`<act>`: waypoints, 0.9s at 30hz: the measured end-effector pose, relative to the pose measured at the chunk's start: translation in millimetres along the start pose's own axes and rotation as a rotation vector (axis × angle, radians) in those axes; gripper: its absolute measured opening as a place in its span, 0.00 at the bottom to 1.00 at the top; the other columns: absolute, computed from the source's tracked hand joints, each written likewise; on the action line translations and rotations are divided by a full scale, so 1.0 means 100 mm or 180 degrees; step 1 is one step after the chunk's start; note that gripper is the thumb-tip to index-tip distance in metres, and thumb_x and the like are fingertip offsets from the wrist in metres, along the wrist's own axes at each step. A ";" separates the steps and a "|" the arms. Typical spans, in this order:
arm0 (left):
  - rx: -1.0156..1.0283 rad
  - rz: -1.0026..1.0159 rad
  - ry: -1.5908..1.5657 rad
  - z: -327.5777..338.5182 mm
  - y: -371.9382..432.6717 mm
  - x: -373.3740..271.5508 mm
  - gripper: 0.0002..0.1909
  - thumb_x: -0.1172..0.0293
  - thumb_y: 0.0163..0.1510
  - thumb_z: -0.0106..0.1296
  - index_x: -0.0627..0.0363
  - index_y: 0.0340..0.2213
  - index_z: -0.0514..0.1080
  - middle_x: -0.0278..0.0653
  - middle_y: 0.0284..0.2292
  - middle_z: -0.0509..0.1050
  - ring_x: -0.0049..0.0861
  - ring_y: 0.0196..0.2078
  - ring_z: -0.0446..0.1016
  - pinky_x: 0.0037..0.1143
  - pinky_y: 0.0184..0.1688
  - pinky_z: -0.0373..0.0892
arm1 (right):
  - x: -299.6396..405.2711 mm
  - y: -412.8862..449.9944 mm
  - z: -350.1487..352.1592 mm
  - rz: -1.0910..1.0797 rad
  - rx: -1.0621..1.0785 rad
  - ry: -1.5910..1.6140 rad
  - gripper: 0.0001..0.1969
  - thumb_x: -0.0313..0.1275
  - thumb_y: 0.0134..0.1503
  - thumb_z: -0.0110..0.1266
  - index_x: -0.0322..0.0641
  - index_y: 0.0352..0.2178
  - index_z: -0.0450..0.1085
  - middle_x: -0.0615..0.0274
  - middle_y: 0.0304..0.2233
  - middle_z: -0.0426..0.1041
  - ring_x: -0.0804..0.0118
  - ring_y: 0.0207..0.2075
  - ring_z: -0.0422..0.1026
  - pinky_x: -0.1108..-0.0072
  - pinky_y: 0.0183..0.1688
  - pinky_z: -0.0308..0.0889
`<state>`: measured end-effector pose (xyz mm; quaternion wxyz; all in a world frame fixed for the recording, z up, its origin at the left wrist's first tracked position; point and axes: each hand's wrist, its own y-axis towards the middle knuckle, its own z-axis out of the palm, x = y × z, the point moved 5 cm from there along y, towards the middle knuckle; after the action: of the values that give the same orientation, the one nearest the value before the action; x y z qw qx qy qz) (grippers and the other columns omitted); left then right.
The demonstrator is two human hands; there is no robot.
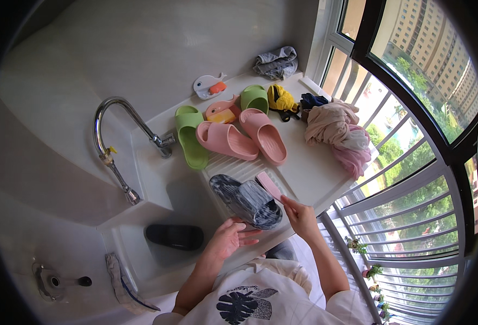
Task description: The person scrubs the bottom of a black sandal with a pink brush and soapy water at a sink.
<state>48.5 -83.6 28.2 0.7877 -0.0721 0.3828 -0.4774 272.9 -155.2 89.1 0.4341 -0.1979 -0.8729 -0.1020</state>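
A grey-and-white marbled slide sandal (247, 201) lies on the ribbed washboard (222, 164) of the white sink counter. My right hand (302, 219) grips the end of a pink brush (269, 186), held along the sandal's right side. Whether its bristles touch the sandal cannot be made out. Just below the sandal's near edge is my left hand (228, 239), palm turned up and fingers spread, holding nothing. Its thumb is close to the sandal; contact is unclear. Down in the sink basin (131, 248) rests a dark slide sandal (174, 237).
Pink slides (228, 140) and a green slide (192, 142) stand behind the washboard, beside a pink soap dish (218, 109). A chrome faucet (96, 122) arches over the basin. Crumpled clothes (332, 122) lie at right near the window railing. A cloth (121, 284) drapes the basin's left rim.
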 end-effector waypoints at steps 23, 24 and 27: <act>0.0402 0.2218 0.5842 0.22 1.01 -0.40 0.67 0.46 0.24 0.74 0.51 0.63 0.50 0.44 0.57 0.64 0.39 0.63 0.59 0.45 0.68 0.43 | -0.41 0.27 -0.19 -0.1482 0.0001 -0.1387 0.11 0.32 0.53 0.59 0.61 0.39 0.80 0.67 0.23 0.70 0.61 0.28 0.72 0.69 0.27 0.67; 0.0363 0.2249 0.5863 0.21 1.00 -0.43 0.66 0.46 0.23 0.75 0.51 0.62 0.53 0.43 0.55 0.65 0.38 0.61 0.61 0.44 0.67 0.45 | -0.38 0.29 -0.16 -0.1625 -0.0037 -0.1338 0.11 0.32 0.53 0.59 0.61 0.38 0.80 0.67 0.23 0.70 0.62 0.28 0.72 0.70 0.28 0.67; 0.0358 0.2273 0.5856 0.20 0.95 -0.47 0.62 0.48 0.23 0.75 0.50 0.60 0.56 0.42 0.55 0.66 0.38 0.60 0.62 0.44 0.67 0.46 | -0.41 0.42 -0.47 -0.1721 -0.0074 -0.1606 0.11 0.33 0.51 0.61 0.61 0.38 0.80 0.70 0.23 0.71 0.65 0.30 0.72 0.72 0.33 0.66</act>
<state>116.5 -0.2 21.8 0.2832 0.4843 0.8219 -0.0991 347.3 -144.6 84.5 0.1604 0.0162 -0.9720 -0.1709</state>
